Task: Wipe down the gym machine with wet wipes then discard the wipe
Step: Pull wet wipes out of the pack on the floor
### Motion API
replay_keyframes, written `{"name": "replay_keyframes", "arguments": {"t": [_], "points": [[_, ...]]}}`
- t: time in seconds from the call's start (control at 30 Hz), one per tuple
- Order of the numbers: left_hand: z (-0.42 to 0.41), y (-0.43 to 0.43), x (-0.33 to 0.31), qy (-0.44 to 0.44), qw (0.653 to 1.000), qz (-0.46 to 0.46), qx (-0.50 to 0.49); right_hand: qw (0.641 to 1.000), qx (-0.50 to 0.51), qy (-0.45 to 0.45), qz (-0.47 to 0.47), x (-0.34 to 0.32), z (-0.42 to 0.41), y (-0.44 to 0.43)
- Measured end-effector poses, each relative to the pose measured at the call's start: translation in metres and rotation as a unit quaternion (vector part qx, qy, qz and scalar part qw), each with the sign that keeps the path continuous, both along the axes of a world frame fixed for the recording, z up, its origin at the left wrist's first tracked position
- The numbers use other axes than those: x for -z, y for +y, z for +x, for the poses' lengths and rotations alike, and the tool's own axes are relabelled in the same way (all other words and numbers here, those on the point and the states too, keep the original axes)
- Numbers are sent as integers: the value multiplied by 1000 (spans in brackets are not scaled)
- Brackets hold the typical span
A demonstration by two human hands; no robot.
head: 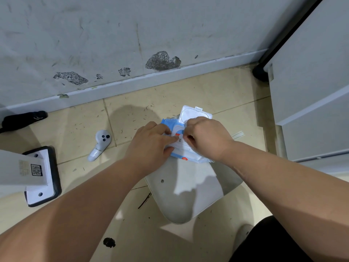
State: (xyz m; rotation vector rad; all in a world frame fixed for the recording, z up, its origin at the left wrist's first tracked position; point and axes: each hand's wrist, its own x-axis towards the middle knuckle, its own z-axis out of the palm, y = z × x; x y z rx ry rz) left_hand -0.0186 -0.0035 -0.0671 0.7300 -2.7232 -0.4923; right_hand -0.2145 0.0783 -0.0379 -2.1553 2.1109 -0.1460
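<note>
A white controller [100, 144] of smooth moulded plastic lies on the tiled floor at left. The left hand [151, 146] grips the left edge of the wet wipe pack [187, 157], fingers on top. It should pin the soft, crinkled blue-and-white film flat while one sheet is drawn. The pack rests on the far end of a smooth, rounded grey pad [185, 190], with its rigid white lid [195, 114] flipped open. The right hand [205, 138] bunches its fingertips at the opening; whether a wipe is caught cannot be told.

Indoor gym room. Evidence: littered beige tiled floor [207, 91]; scuffed grey wall [113, 35] with chipped paint at 12 o'clock; white machine foot [48, 178] on black pad at 9 o'clock; grey seat [185, 190] at 6 o'clock.
</note>
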Motion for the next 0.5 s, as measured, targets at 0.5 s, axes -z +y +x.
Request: {"name": "replay_keyframes", "arguments": {"t": [0.5], "points": [[0,0,0,41,999,4,-17,979,13,-170,116,-19,-21,2]]}}
